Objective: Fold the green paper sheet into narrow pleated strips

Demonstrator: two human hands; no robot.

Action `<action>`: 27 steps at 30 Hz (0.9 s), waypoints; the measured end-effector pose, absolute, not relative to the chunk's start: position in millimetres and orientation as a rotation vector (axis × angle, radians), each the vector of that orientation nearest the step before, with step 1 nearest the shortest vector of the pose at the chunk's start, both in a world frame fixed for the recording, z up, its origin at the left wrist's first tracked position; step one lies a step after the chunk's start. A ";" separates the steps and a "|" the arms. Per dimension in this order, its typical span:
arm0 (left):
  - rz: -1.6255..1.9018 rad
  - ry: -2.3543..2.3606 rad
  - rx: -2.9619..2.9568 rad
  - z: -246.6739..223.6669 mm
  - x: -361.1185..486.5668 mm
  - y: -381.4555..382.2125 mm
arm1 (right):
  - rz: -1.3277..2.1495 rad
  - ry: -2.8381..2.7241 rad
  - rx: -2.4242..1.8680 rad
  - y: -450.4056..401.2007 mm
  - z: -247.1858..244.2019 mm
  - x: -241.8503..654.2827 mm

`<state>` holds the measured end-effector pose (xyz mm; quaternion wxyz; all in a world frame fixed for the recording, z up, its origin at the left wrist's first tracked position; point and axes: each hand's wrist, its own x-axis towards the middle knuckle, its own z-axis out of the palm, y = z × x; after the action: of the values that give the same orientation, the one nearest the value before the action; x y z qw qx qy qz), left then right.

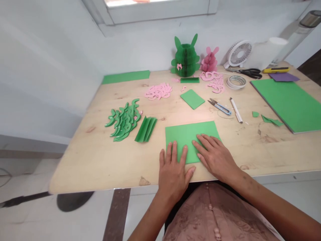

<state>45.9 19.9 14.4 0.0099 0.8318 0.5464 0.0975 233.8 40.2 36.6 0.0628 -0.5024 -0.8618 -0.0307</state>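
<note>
A green sheet of paper [192,132] lies flat near the table's front edge, in front of my body. My left hand [173,167] rests on its lower left part, fingers spread and thumb out over the bare wood. Across its right part lies my right hand [213,154], palm down with the fingers stretched toward the left. Neither hand grips anything. To the left of the sheet stands a pleated green paper piece [146,129]. Beyond the sheet is a smaller green paper rectangle [192,99].
Green curved cutouts [125,120] and pink cutouts [159,91] lie in heaps leftward. Blue thread snips [220,106], a white pen [236,110], tape [236,82], black scissors [250,72] and green sheets [293,103] lie rightward. A green paper figure [187,60] and white fan [239,53] stand behind.
</note>
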 end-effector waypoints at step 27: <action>0.344 1.526 2.703 20.4 60.8 4.9 | -0.153 -2.629 -1.491 42.3 36.5 236.4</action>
<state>60.8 4.9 20.4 0.0093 0.8655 0.4886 0.1103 236.4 42.3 36.5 0.0577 -0.4919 -0.8673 -0.0503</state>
